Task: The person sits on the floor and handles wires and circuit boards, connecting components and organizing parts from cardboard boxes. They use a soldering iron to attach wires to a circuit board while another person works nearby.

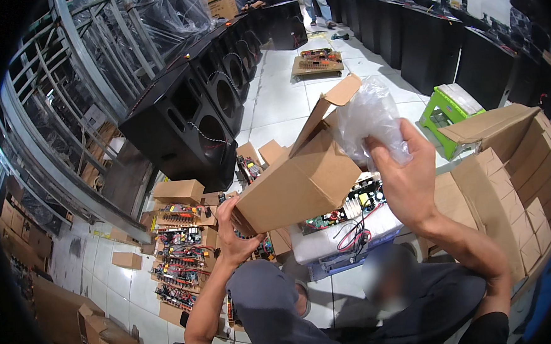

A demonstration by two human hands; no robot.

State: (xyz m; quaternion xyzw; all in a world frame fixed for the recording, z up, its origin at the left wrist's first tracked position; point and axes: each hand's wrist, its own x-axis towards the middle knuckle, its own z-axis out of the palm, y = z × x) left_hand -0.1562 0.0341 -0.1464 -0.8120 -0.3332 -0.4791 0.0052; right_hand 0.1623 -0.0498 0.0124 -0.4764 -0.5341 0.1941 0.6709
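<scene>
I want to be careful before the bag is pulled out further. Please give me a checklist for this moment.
1. Left hand supports the cardboard box at its lower end: ok.
2. Right hand grips the clear plastic bag: ok.
3. Box flap open: ok.
4. Bag fully out of the box: cannot tell.
5. What is inside the bag: cannot tell.
6. Circuit board below is not touched by the box: cannot tell.

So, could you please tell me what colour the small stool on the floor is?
The stool is bright green with a pale top, seen in the head view.
</scene>
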